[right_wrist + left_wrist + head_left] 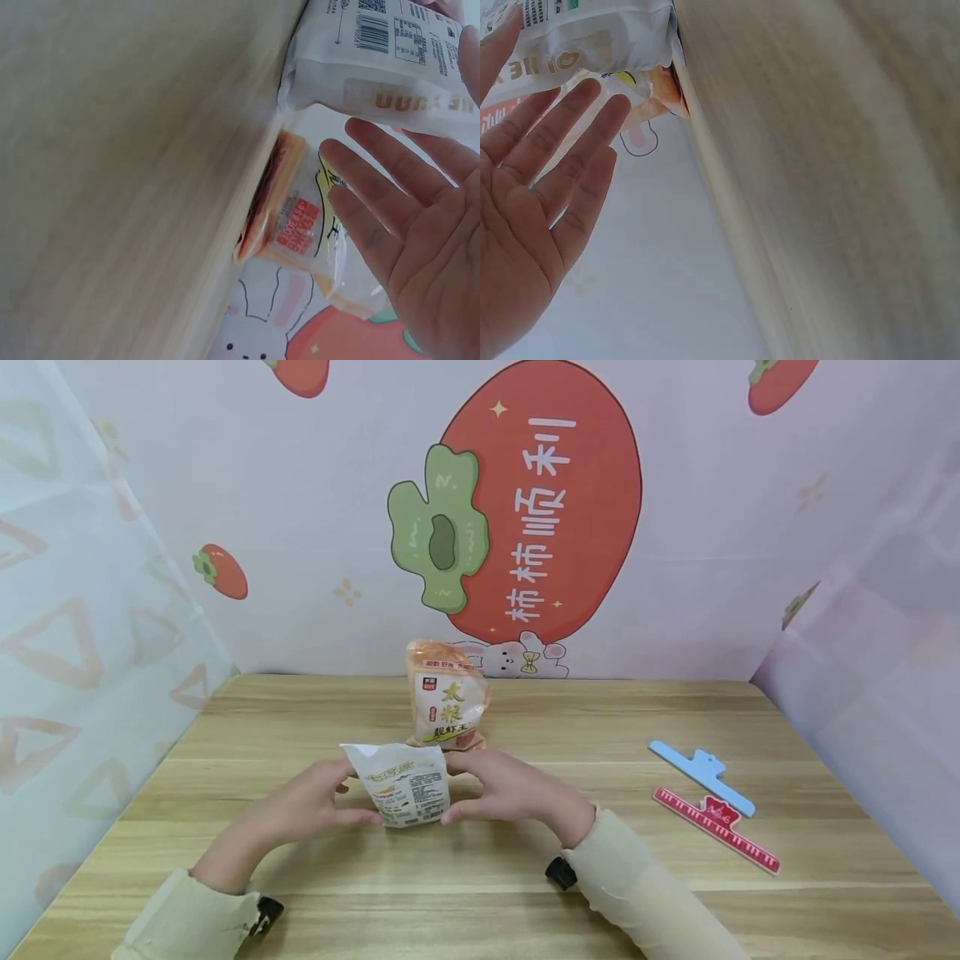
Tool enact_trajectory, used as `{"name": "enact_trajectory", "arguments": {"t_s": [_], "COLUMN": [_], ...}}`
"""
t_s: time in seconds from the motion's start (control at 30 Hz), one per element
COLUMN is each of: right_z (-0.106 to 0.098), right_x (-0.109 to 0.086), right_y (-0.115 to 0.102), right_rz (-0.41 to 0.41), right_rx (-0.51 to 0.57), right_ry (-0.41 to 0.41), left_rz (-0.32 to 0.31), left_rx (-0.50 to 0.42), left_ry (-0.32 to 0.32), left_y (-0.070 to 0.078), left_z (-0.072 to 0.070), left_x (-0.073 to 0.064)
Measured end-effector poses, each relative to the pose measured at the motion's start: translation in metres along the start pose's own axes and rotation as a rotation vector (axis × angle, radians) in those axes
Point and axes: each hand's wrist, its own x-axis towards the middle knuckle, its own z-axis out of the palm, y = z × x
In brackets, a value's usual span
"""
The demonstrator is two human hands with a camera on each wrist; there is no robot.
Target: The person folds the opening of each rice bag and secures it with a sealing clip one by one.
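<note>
A white printed packet (408,789) stands on the table between both hands, its text panel facing me. My left hand (318,802) is at its left side, thumb by the lower front and fingers toward the back. On the opposite side, my right hand (506,785) has its thumb tip at the lower right edge. In the left wrist view the fingers (581,154) are spread and fairly straight beside the packet (592,45). Likewise, the right wrist view shows extended fingers (382,180) just by the packet (360,67).
Behind the white packet stands an orange and clear food bag (450,706) with Chinese lettering. To the right lie a light blue sealing clip (686,764) and a red ruler-like clip (686,810). A patterned backdrop (300,527) rises at the table's far edge (600,685).
</note>
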Motion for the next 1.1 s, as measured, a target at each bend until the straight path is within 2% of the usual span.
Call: {"name": "enact_trajectory", "arguments": {"t_s": [0.17,0.3,0.5,0.7,1.1], "right_z": [0.002,0.004,0.003,0.000,-0.005], "right_x": [0.005,0.010,0.012,0.009,-0.005], "right_y": [0.000,-0.001,-0.003,-0.003,0.000], "right_rz": [0.020,0.033,0.035,0.026,0.075], "right_rx": [0.040,0.091,0.112,0.131,0.119], "right_ry": [-0.026,-0.031,-0.019,-0.017,-0.019], "left_rz": [-0.007,-0.007,0.002,-0.001,-0.012], "left_rx": [0.004,-0.022,-0.074,-0.093,-0.072], "left_ry": [-0.007,-0.014,-0.026,-0.041,-0.078], "left_y": [-0.001,-0.002,-0.003,-0.002,0.007], "left_z": [0.001,0.000,0.000,0.001,0.003], "left_x": [0.002,0.003,0.005,0.009,0.018]}}
